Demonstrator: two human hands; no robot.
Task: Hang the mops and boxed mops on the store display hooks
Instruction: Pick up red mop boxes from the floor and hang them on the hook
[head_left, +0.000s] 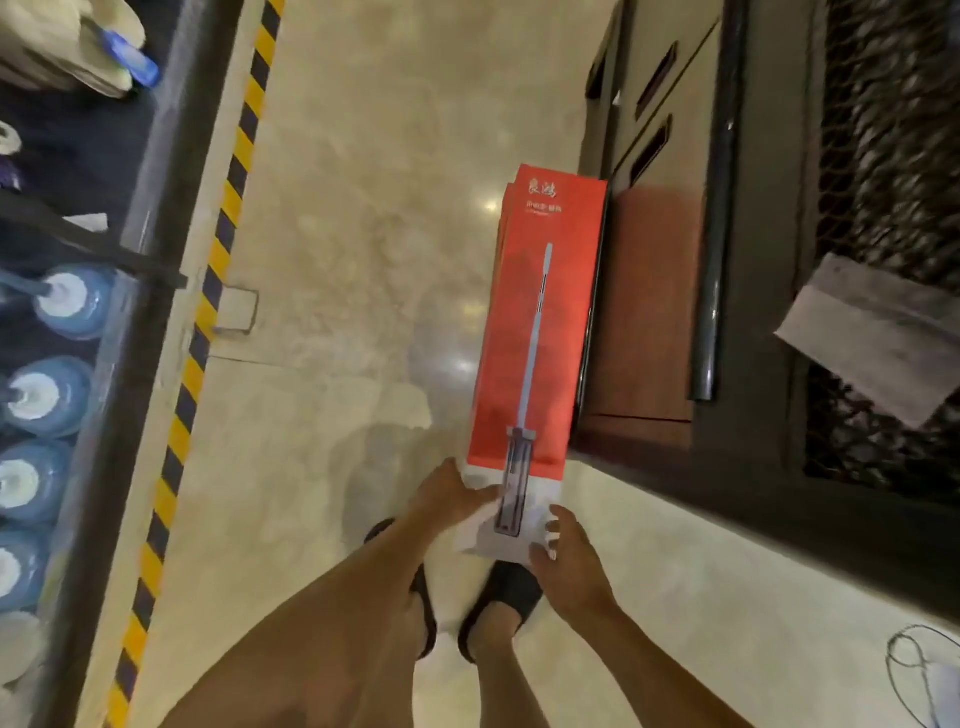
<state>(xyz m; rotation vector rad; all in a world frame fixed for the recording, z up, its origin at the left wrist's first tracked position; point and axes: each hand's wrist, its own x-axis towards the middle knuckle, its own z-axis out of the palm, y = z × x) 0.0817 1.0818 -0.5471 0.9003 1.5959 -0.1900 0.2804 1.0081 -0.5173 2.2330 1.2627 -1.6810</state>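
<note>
Long red-and-white cardboard mop box (540, 332) lies beside the dark wooden cabinet (649, 312), lengthwise away from you. Your left hand (452, 493) clasps its near end; your right hand (563, 551), fingers spread, touches there too.

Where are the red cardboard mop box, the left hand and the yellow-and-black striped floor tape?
red cardboard mop box (563, 338), head view, red front face
left hand (447, 499), head view, back of hand
yellow-and-black striped floor tape (217, 257), head view, mid-length

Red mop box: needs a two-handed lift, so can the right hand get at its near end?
Likely yes: the right hand is beside the white near end of the red mop box, fingers at its edge, nothing between them.
</note>
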